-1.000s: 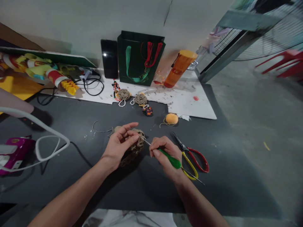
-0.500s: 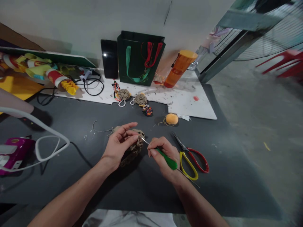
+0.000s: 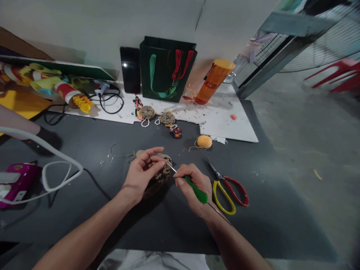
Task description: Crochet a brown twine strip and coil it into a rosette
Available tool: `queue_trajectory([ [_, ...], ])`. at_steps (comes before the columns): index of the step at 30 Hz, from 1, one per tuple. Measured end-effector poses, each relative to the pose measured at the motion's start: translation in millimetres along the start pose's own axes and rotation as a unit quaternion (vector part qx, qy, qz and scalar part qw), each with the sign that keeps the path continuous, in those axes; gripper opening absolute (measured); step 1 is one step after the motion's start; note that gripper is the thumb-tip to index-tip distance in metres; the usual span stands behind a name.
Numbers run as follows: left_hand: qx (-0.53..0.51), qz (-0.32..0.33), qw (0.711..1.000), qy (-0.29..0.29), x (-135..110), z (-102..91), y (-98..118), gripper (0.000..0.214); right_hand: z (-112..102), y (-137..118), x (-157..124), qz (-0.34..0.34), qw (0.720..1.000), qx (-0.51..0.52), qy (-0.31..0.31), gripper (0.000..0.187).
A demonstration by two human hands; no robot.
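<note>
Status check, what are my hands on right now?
Left hand pinching coiled twine piece. Right hand gripping green-handled needle tool, tip at the twine. Red-and-yellow scissors beside right hand, not in the way.

We pinch a tan twine crochet piece (image 3: 162, 176) in our left hand (image 3: 140, 174), while our right hand (image 3: 193, 189) grips a green-handled hook (image 3: 197, 194), its thin steel tip at the piece's upper edge.

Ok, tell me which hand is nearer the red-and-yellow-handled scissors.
Right hand: just left of the red-and-yellow-handled scissors. Left hand: farther away, past the right hand.
</note>
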State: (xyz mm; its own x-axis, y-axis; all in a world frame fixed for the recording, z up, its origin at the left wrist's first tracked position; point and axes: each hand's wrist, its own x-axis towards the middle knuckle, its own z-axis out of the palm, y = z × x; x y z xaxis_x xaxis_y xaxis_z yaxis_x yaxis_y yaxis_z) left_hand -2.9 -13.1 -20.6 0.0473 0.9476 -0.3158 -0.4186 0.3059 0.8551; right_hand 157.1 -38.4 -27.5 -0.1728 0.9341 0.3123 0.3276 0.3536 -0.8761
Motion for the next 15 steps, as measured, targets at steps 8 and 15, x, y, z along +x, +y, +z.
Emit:
queue_trajectory([
  [8,0.019,0.032,0.999,0.012,-2.0,2.8,0.1,0.037,1.0,-2.7,0.3,-0.025,0.999,-0.022,0.0,0.012],
  [15,-0.084,-0.062,0.994,0.009,-0.4,1.5,6.4,0.041,6.4,-0.1,2.2,-0.072,0.997,0.025,-0.006,0.016],
])
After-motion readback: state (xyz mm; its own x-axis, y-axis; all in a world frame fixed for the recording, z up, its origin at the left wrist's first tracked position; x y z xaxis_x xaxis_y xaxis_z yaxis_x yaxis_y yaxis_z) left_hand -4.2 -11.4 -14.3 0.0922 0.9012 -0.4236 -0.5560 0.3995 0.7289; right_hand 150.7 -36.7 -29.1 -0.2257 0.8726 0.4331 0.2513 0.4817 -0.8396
